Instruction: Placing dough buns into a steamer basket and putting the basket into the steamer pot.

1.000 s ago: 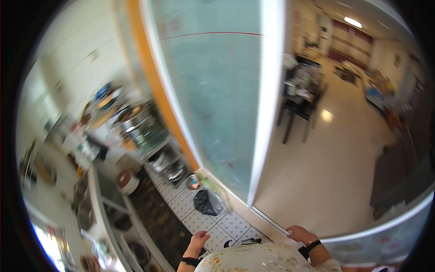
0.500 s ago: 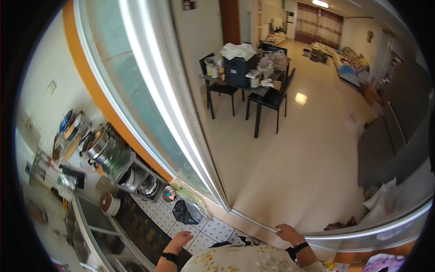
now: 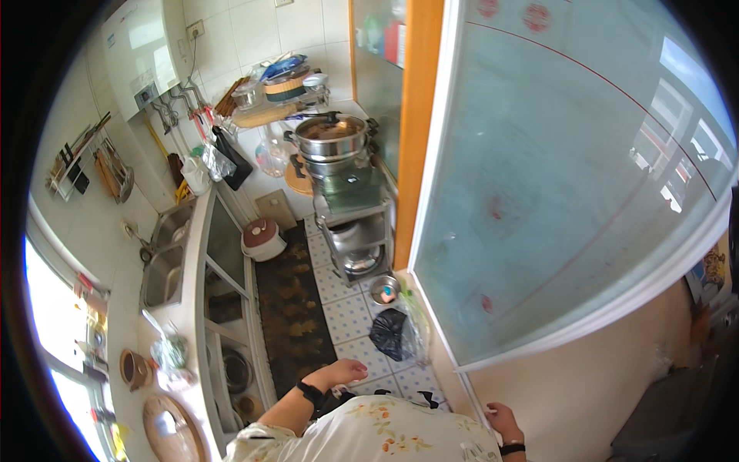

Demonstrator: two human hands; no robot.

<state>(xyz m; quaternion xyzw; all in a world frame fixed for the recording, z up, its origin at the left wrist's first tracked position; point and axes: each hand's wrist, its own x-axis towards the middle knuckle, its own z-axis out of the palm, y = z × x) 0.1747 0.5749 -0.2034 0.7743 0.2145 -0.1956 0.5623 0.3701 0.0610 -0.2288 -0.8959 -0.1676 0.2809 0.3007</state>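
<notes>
My left hand (image 3: pixel 344 373), with a dark band on its wrist, is held out in front of my body above the tiled floor (image 3: pixel 352 314). Its fingers are loosely bent, and nothing shows in them. Lower right, beside the floor track of the sliding door, my right hand (image 3: pixel 503 423) hangs with relaxed fingers, also holding nothing visible. Ahead of my hands a black plastic bag (image 3: pixel 389 334) lies on the tiles. Beside it are a clear bag with green vegetables (image 3: pixel 416 327) and a metal bowl (image 3: pixel 385 290) with small items inside.
A frosted glass sliding door (image 3: pixel 554 177) fills the right side. A metal rack (image 3: pixel 356 219) carries a steamer pot (image 3: pixel 331 137). Along the left run a counter with a double sink (image 3: pixel 165 266) and a dark floor mat (image 3: pixel 291 308). A red-and-white rice cooker (image 3: pixel 263 239) stands at the mat's far end.
My view has swung left, from the dining room to the kitchen. Table and chairs have left the picture, while sink and wall heater have come in. Both hands remain low before me.
</notes>
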